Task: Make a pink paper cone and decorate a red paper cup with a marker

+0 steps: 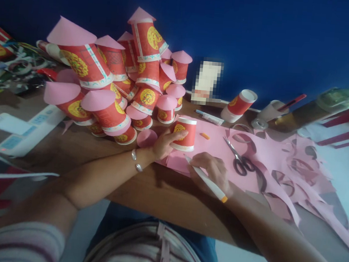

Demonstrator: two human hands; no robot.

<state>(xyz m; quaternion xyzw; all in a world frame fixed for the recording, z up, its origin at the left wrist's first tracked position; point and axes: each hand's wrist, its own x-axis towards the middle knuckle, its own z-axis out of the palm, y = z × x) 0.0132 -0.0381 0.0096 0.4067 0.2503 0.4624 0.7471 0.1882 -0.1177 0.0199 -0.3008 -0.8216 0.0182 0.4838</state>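
My left hand (165, 142), a bracelet at its wrist, is closed around the side of a red paper cup (189, 136) with white bands and a yellow emblem. The cup stands just over pink paper (179, 163). A white pen (209, 182) with an orange end is gripped in my right hand (210, 171). Its pointed tip reaches toward the cup's base; I cannot tell whether it touches anything. Beyond that hand, a small orange cap (204, 136) lies on the pink sheet. Dark-handled scissors (239, 161) rest on the sheet to the right, blades partly apart.
Several red cups with pink cone roofs (103, 104) are piled on the left. A white power strip (29, 130) lies in front of them. Stacked cups (239, 106), a tape roll (259, 124) and a glue tube (209, 117) are behind. Cut pink scraps (299, 170) cover the right side.
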